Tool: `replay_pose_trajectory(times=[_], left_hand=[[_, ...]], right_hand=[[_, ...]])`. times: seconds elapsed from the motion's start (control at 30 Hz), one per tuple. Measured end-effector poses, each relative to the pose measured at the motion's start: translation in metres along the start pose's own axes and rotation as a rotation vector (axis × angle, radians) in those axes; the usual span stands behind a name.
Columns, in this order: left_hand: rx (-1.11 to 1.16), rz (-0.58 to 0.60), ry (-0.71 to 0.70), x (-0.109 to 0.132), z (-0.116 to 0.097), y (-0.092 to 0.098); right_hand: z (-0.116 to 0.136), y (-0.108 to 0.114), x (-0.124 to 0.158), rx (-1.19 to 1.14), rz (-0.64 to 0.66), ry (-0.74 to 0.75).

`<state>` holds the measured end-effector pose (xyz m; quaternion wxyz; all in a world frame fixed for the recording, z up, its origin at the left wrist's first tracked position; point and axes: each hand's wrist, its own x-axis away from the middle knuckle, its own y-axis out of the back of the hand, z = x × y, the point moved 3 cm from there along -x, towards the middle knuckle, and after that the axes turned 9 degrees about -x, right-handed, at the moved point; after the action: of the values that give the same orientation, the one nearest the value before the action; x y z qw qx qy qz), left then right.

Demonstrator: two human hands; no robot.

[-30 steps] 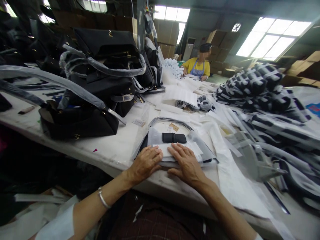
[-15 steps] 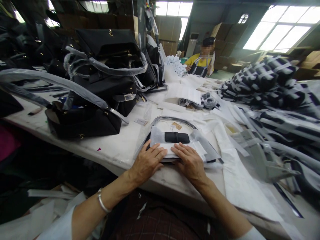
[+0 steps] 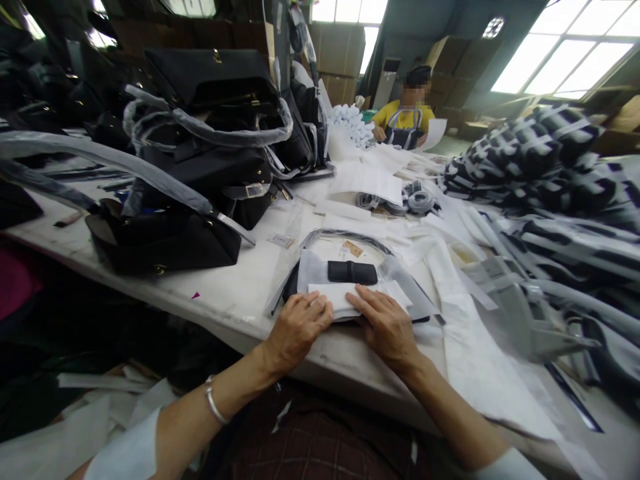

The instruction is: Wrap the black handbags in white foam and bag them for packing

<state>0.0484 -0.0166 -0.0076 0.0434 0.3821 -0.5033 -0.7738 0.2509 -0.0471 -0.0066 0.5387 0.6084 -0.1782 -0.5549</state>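
Note:
A black handbag (image 3: 291, 285) lies flat before me, mostly covered by translucent white wrapping (image 3: 313, 264); its thin looped handle (image 3: 345, 233) points away from me. A small black strap piece (image 3: 352, 272) rests on the wrapping. Across the near part runs a folded white sheet (image 3: 341, 291). My left hand (image 3: 300, 328) has its fingers bent together over the sheet's left part, gripping its near edge. My right hand (image 3: 387, 323) rests on the same sheet, fingers stretched over it and the thumb mostly hidden.
Black handbags with wrapped handles (image 3: 200, 160) are piled at left. Small coils (image 3: 419, 199) and a brown tag (image 3: 353, 248) lie beyond the work. Wrapped black pieces (image 3: 530, 150) are heaped at right, near a grey tape dispenser (image 3: 535, 327). A person in yellow (image 3: 405, 120) handles a bag opposite.
My left fingers have drawn in from a flatter spread to a bent grip on the white sheet. My right hand has shifted slightly. The person opposite now holds a white sheet out sideways.

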Motion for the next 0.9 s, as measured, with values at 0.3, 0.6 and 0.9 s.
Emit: replay_pose_trajectory(times=[0.3,0.6,0.9], left_hand=[[-0.262,0.045,-0.136,-0.001,-0.011,0.006],[-0.162,0.004,-0.193,-0.016,0.01,0.005],[-0.117,-0.084,-0.111,-0.029,0.019,0.012]], right_hand=[[0.021,0.002,-0.003,0.136,0.051,0.018],[0.046,-0.013,-0.008,0.172,-0.026,0.094],[0.033,-0.015,-0.032,0.193,-0.259,0.154]])
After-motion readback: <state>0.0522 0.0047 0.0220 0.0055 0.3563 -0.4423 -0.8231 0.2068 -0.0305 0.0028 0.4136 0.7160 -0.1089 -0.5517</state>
